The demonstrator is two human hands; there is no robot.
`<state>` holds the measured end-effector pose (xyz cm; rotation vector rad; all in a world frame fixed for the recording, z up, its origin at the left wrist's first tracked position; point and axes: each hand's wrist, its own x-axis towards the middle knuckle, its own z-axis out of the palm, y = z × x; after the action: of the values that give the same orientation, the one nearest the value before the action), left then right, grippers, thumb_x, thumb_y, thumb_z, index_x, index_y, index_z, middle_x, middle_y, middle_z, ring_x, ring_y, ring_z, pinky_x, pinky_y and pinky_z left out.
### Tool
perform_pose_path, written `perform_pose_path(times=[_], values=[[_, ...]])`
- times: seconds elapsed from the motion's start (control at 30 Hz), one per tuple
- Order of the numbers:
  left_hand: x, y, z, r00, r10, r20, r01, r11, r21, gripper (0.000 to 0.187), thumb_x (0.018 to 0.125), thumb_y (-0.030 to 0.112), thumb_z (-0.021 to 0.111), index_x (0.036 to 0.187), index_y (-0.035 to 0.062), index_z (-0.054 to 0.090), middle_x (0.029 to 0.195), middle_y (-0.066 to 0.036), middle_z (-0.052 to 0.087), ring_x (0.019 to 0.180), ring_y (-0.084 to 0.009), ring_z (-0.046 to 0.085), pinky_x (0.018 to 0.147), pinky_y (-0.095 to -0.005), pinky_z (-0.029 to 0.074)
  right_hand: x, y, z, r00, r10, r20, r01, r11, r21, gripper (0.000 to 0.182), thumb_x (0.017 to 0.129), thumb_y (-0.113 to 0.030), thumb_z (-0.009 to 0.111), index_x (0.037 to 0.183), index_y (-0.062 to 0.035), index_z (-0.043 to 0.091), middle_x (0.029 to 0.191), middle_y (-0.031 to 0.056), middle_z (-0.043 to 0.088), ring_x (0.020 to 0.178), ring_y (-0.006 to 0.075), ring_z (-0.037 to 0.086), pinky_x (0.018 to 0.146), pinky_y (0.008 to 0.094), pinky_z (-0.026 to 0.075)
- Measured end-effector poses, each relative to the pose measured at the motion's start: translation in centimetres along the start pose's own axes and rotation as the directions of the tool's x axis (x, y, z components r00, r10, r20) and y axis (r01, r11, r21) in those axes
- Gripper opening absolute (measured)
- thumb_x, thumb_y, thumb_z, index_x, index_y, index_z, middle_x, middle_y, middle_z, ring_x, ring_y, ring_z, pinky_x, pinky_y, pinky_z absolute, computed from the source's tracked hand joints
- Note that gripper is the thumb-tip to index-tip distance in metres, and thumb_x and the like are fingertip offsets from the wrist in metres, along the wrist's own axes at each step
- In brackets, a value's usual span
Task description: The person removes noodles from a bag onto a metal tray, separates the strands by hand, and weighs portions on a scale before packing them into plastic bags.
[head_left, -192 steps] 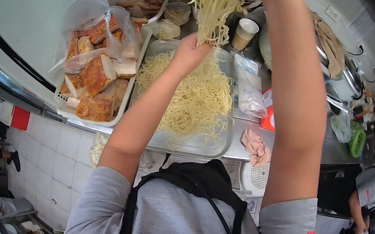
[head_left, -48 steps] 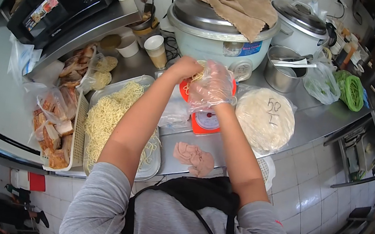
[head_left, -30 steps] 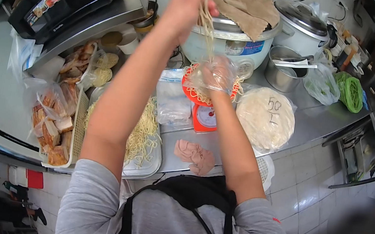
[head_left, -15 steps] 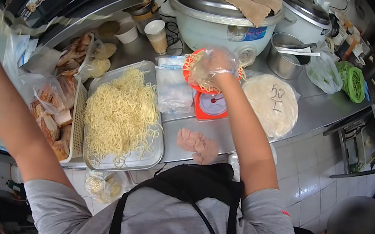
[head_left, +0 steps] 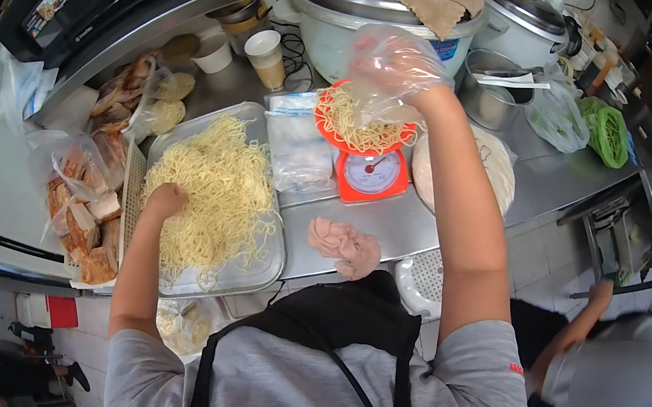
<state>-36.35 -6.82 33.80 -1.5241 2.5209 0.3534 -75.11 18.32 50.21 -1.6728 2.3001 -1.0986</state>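
Observation:
My right hand (head_left: 394,63), in a loose clear plastic glove, hangs above a red dish (head_left: 324,126) on a red dial scale (head_left: 371,174). Its fingers look loosely apart, with no noodles visible in them; the glove's slack end droops beside the noodles (head_left: 357,124) on the dish. My left hand (head_left: 168,199) reaches into the left side of a big heap of yellow noodles (head_left: 219,193) in a metal tray (head_left: 273,268). Its fingers are bent down onto the noodles, their tips hidden.
Packaged bags (head_left: 300,151) lie between tray and scale. Right of the scale sits a round pale bundle (head_left: 479,174); a pink cloth (head_left: 345,246) lies in front. Roasted meat pieces (head_left: 81,230) are at left, rice cookers (head_left: 365,32) behind. A person in a cap (head_left: 616,386) is at right.
My left hand has come down from the far left, where a pale strand trailed from it, to the noodle heap. My right hand has lifted off the dish, uncovering its noodles.

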Motion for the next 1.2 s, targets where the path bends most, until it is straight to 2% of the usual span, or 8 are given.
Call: perform_pose_path(times=[0.17, 0.33, 0.53, 0.67, 0.77, 0.97, 1.07, 1.2], values=[[-0.2, 4.7, -0.8, 0.923, -0.058, -0.380, 0.085, 0.995, 0.053, 0.035, 0.070, 0.031, 0.061, 0.085, -0.0006, 0.053, 0.088, -0.018, 0.055, 0.084, -0.0318, 0.051, 0.071, -0.0392, 0.041, -1.8, 3.3, -2.1, 0.987, 0.032, -0.160, 0.012, 0.965, 0.263, 0.044, 0.064, -0.034, 0.063, 0.101, -0.0119, 0.056, 0.094, 0.0084, 0.058, 0.087, 0.0193, 0.056, 0.078, 0.0296, 0.042], [5.2, 13.5, -0.9, 0.820, 0.196, -0.538, -0.519, 0.652, -0.553, 0.040, 0.075, 0.027, 0.058, 0.102, 0.0004, 0.048, 0.102, -0.017, 0.050, 0.097, -0.0279, 0.047, 0.083, -0.0349, 0.037, -4.7, 6.5, -3.7, 0.964, 0.221, -0.149, -0.098, 0.812, 0.576, 0.059, 0.069, -0.024, 0.065, 0.119, -0.0061, 0.039, 0.111, 0.0072, 0.050, 0.098, 0.0166, 0.049, 0.084, 0.0291, 0.040], [4.8, 27.2, -1.2, 0.683, 0.471, -0.559, -0.731, 0.432, -0.528, 0.049, 0.084, 0.035, 0.041, 0.117, -0.0011, 0.038, 0.119, -0.021, 0.041, 0.111, -0.0330, 0.038, 0.092, -0.0366, 0.030, -7.1, 10.4, 0.7, 0.738, 0.624, 0.257, -0.546, 0.328, 0.771, 0.065, 0.068, -0.022, 0.067, 0.123, -0.0087, 0.034, 0.114, 0.0116, 0.046, 0.103, 0.0166, 0.045, 0.083, 0.0298, 0.039], [4.8, 31.9, -0.8, 0.764, 0.528, -0.370, -0.642, 0.679, -0.356, 0.060, 0.086, 0.046, 0.024, 0.123, -0.0003, 0.032, 0.126, -0.024, 0.032, 0.120, -0.0387, 0.024, 0.099, -0.0435, 0.018, -6.3, 10.4, 5.8, 0.912, 0.410, 0.000, -0.348, 0.775, 0.528, 0.071, 0.061, -0.037, 0.067, 0.121, -0.0127, 0.038, 0.107, 0.0095, 0.051, 0.095, 0.0207, 0.050, 0.079, 0.0396, 0.040], [4.9, 33.4, 0.2, 0.797, 0.522, -0.303, -0.598, 0.750, -0.282, 0.066, 0.085, 0.050, 0.016, 0.125, 0.0003, 0.029, 0.130, -0.023, 0.026, 0.123, -0.0407, 0.015, 0.100, -0.0477, 0.011, -4.6, 10.1, 9.8, 0.909, -0.154, -0.387, -0.032, 0.900, -0.434, 0.082, 0.051, -0.052, 0.065, 0.119, -0.0149, 0.039, 0.103, 0.0090, 0.054, 0.095, 0.0253, 0.052, 0.079, 0.0435, 0.040], [5.7, 35.1, 3.3, 0.847, 0.310, -0.432, -0.531, 0.507, -0.679, 0.060, 0.087, 0.042, 0.018, 0.117, -0.0064, 0.037, 0.118, -0.024, 0.042, 0.112, -0.0341, 0.038, 0.094, -0.0325, 0.028, -2.3, 7.4, 12.0, 0.972, -0.065, -0.225, -0.008, 0.950, -0.313, 0.061, 0.049, -0.045, 0.066, 0.100, -0.0140, 0.053, 0.100, 0.0094, 0.056, 0.097, 0.0280, 0.052, 0.080, 0.0420, 0.041], [2.2, 35.4, -0.2, 0.946, 0.305, -0.108, -0.166, 0.171, -0.971, 0.060, 0.088, 0.042, 0.019, 0.113, -0.0079, 0.041, 0.117, -0.025, 0.042, 0.111, -0.0351, 0.039, 0.094, -0.0352, 0.028, -2.5, 4.6, 9.8, 0.993, 0.062, -0.098, -0.082, 0.975, -0.208, 0.049, 0.054, -0.037, 0.066, 0.095, -0.0123, 0.057, 0.096, 0.0114, 0.057, 0.094, 0.0283, 0.054, 0.077, 0.0407, 0.043], [4.5, 34.6, 1.6, 0.916, 0.371, -0.152, -0.316, 0.434, -0.844, 0.061, 0.087, 0.045, 0.017, 0.110, -0.0036, 0.046, 0.114, -0.024, 0.045, 0.109, -0.0368, 0.040, 0.091, -0.0373, 0.030, -1.7, 5.4, 11.3, 0.949, 0.313, 0.048, -0.307, 0.946, -0.101, 0.043, 0.059, -0.029, 0.065, 0.097, -0.0117, 0.057, 0.094, 0.0128, 0.058, 0.091, 0.0298, 0.054, 0.078, 0.0373, 0.043]])
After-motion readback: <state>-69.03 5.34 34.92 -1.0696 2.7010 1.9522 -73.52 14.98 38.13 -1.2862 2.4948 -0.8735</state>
